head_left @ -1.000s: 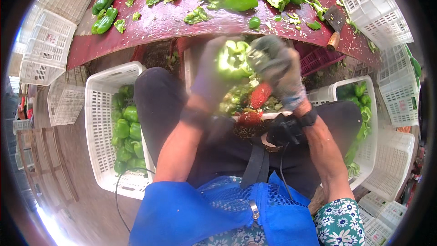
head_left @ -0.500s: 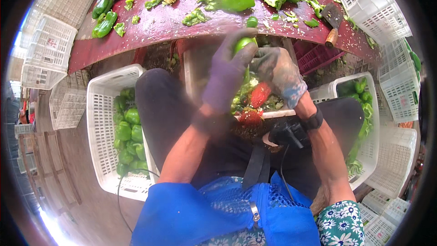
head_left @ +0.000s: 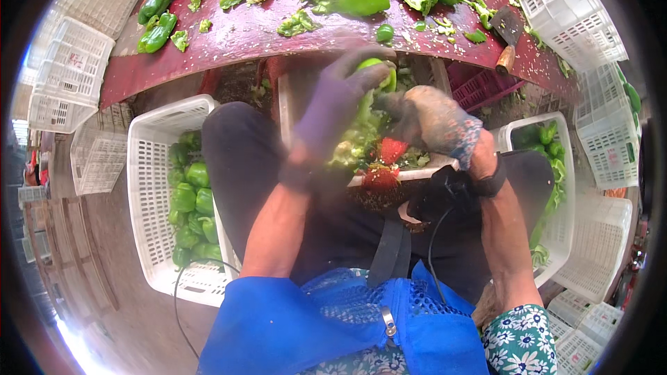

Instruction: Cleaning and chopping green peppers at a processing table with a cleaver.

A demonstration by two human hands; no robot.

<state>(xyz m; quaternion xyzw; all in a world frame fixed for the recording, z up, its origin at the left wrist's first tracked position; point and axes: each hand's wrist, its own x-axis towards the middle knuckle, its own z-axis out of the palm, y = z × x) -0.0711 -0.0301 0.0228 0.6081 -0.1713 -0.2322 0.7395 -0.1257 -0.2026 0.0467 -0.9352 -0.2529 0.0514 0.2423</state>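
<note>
Red tabletop (head_left: 236,42), held pepper (head_left: 390,81), hands (head_left: 333,101) farther apart

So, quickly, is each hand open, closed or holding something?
Left hand: closed on a green pepper.
Right hand: too blurred at the fingertips to tell whether it holds anything.

I see pale sheen across the glossy dark-red wide tabletop (head_left: 229,33), with shade beneath. At its near edge, the purple-gloved left hand (head_left: 337,101) and grey-tan-gloved right hand (head_left: 441,125) blur. Leftward of it, slatted white plastic crates (head_left: 67,73) bend; nearer, white glare burns out.
</note>
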